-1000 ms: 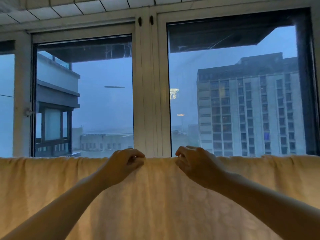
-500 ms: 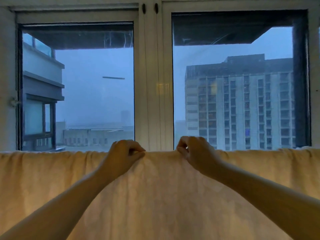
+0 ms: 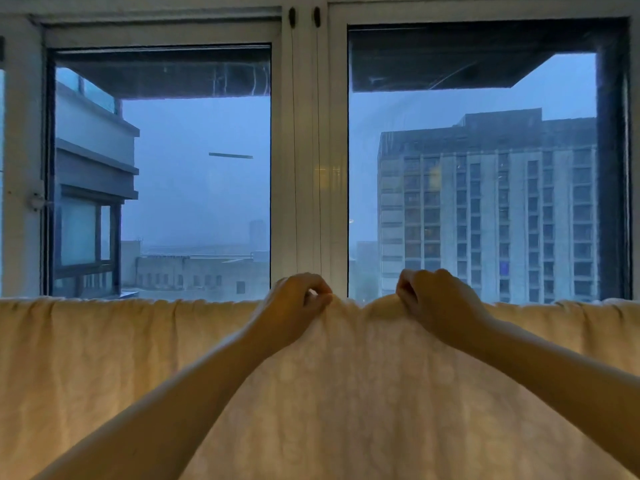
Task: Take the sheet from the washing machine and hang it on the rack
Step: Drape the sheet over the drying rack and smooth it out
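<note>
Two pinches are what I see first on my feed: the left hand (image 3: 294, 306) has thumb and curled fingers closed on a small tuck of the pale cream fabric sheet (image 3: 346, 393) with its faint round pattern. The right hand (image 3: 436, 306) nips the same top edge just beside it, fingers bent over, knuckles up. Between the two grips the edge dips in a shallow notch, and under each hand it rises to a small peak. The sheet hangs draped over something straight that runs the full width of my view, gathered in soft vertical folds on either side and flatter in the middle, filling the lower part of the picture. Whatever bar or rack carries it is covered, so I cannot make it out. Both bare forearms (image 3: 173, 410) reach up to it from the bottom corners. Behind the sheet stands a white-framed double window (image 3: 306, 150), whose middle upright rises directly above the gap between the hands. Through the right pane I see a tall grey many-storey tower block (image 3: 485, 209). Through the left pane are a low flat-roofed building (image 3: 201, 275) and a nearer grey balcony structure (image 3: 93, 168), under a dim blue hazy sky.
</note>
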A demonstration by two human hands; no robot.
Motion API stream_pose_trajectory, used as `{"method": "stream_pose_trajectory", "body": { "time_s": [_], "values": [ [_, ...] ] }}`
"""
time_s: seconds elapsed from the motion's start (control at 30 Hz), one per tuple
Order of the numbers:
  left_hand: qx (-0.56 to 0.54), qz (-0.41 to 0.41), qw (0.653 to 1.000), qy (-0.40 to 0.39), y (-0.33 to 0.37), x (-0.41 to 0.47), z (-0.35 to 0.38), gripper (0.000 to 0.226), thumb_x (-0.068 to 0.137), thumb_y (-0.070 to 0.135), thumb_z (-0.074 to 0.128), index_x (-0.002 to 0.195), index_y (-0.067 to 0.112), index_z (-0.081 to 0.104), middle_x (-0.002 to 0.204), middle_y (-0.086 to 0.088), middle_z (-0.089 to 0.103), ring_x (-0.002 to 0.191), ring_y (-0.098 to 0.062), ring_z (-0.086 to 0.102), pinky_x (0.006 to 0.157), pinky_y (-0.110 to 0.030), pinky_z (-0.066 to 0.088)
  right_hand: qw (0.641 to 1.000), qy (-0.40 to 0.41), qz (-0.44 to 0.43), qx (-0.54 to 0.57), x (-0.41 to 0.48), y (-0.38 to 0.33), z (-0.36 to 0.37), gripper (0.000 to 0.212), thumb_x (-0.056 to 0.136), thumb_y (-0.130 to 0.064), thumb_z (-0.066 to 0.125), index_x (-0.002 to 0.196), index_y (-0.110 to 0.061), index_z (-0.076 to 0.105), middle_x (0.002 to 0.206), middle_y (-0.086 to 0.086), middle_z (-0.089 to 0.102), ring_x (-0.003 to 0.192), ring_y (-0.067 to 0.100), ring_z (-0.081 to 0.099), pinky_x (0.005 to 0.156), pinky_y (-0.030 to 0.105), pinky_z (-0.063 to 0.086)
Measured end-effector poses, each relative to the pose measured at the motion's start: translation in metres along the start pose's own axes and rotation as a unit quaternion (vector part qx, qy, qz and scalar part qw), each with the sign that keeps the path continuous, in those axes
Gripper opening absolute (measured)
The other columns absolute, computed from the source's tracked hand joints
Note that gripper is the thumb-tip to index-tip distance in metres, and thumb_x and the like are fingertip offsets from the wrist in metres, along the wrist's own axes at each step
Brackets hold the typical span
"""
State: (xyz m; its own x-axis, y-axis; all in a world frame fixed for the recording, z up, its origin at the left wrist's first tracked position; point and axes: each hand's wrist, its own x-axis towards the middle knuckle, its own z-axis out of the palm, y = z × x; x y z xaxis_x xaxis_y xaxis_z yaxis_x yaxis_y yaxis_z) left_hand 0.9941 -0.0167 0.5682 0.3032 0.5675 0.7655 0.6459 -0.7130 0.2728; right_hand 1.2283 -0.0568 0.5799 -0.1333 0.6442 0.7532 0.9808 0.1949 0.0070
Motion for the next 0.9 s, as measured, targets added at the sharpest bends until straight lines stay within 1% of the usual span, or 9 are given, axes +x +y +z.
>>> {"method": "stream_pose_trajectory", "body": {
  "time_s": [0.13, 0.2, 0.3, 0.37, 0.5, 0.6, 0.7, 0.8, 0.9],
  "values": [
    [-0.018, 0.001, 0.999, -0.026, -0.004, -0.003, -0.005, 0.017, 0.090, 0.035, 0.056, 0.097, 0.027, 0.069, 0.090, 0.015, 0.065, 0.084, 0.001, 0.062, 0.080, -0.016, 0.051, 0.999, -0.001, -0.029, 0.046, -0.004, -0.004, -0.001, 0.022, 0.098, -0.031, 0.043, 0.090, -0.021, 0.061, 0.072, -0.008, 0.063, 0.058, 0.002, 0.056, 0.053, 0.014, 0.039],
    [0.009, 0.001, 0.999, -0.037, -0.008, -0.006, -0.014, 0.022, 0.090, 0.037, 0.055, 0.103, 0.026, 0.069, 0.093, 0.015, 0.066, 0.085, 0.003, 0.061, 0.080, -0.014, 0.049, 0.996, 0.004, -0.047, 0.074, -0.002, -0.015, -0.001, 0.020, 0.097, -0.031, 0.045, 0.091, -0.022, 0.062, 0.075, -0.008, 0.064, 0.060, 0.002, 0.056, 0.052, 0.013, 0.035],
    [0.053, -0.005, 0.998, -0.040, -0.018, -0.015, -0.026, 0.018, 0.091, 0.031, 0.057, 0.103, 0.024, 0.070, 0.093, 0.015, 0.065, 0.082, 0.007, 0.056, 0.078, -0.007, 0.042, 0.989, -0.019, -0.098, 0.109, 0.003, -0.034, 0.006, 0.020, 0.097, -0.033, 0.046, 0.096, -0.020, 0.061, 0.080, -0.005, 0.066, 0.063, 0.004, 0.059, 0.060, 0.020, 0.051],
    [0.073, -0.011, 0.997, -0.032, -0.027, -0.022, -0.034, 0.018, 0.091, 0.025, 0.059, 0.103, 0.020, 0.071, 0.092, 0.015, 0.063, 0.080, 0.009, 0.053, 0.077, -0.003, 0.038, 0.984, -0.040, -0.119, 0.127, 0.006, -0.045, 0.014, 0.021, 0.096, -0.035, 0.047, 0.100, -0.019, 0.060, 0.085, -0.004, 0.067, 0.067, 0.006, 0.062, 0.067, 0.027, 0.057],
    [0.099, -0.033, 0.994, -0.030, -0.047, -0.033, -0.054, 0.019, 0.090, 0.028, 0.060, 0.105, 0.022, 0.071, 0.087, 0.027, 0.059, 0.077, 0.016, 0.054, 0.078, -0.001, 0.039, 0.979, -0.037, -0.139, 0.147, 0.015, -0.070, 0.023, 0.024, 0.095, -0.038, 0.049, 0.106, -0.019, 0.060, 0.096, -0.002, 0.068, 0.078, 0.010, 0.064, 0.075, 0.030, 0.056],
    [0.121, -0.051, 0.990, -0.041, -0.064, -0.039, -0.072, 0.022, 0.091, 0.032, 0.056, 0.109, 0.025, 0.068, 0.093, 0.023, 0.060, 0.082, 0.014, 0.053, 0.083, -0.010, 0.042, 0.973, -0.031, -0.157, 0.164, 0.022, -0.090, 0.027, 0.028, 0.095, -0.038, 0.050, 0.114, -0.020, 0.058, 0.106, -0.003, 0.068, 0.088, 0.011, 0.065, 0.080, 0.028, 0.054],
    [0.143, -0.059, 0.987, -0.047, -0.082, -0.045, -0.089, 0.024, 0.091, 0.034, 0.056, 0.111, 0.025, 0.067, 0.096, 0.021, 0.060, 0.083, 0.012, 0.053, 0.083, -0.008, 0.042, 0.969, -0.044, -0.166, 0.178, 0.028, -0.108, 0.033, 0.029, 0.095, -0.040, 0.050, 0.116, -0.021, 0.058, 0.107, -0.003, 0.068, 0.088, 0.012, 0.065, 0.081, 0.029, 0.055],
    [0.155, -0.069, 0.984, -0.051, -0.102, -0.051, -0.106, 0.022, 0.092, 0.031, 0.056, 0.110, 0.026, 0.067, 0.095, 0.022, 0.059, 0.084, 0.010, 0.053, 0.080, -0.003, 0.037, 0.967, -0.042, -0.172, 0.184, 0.032, -0.128, 0.043, 0.029, 0.095, -0.041, 0.049, 0.115, -0.021, 0.058, 0.107, -0.004, 0.068, 0.088, 0.009, 0.065, 0.078, 0.024, 0.053],
    [0.152, -0.069, 0.984, -0.061, -0.123, -0.054, -0.125, 0.018, 0.092, 0.031, 0.055, 0.107, 0.031, 0.065, 0.093, 0.027, 0.056, 0.085, 0.013, 0.053, 0.082, -0.006, 0.041, 0.967, -0.035, -0.169, 0.188, 0.038, -0.151, 0.053, 0.027, 0.095, -0.041, 0.047, 0.110, -0.022, 0.060, 0.102, -0.005, 0.067, 0.083, 0.008, 0.064, 0.077, 0.028, 0.056]
  ]
}}
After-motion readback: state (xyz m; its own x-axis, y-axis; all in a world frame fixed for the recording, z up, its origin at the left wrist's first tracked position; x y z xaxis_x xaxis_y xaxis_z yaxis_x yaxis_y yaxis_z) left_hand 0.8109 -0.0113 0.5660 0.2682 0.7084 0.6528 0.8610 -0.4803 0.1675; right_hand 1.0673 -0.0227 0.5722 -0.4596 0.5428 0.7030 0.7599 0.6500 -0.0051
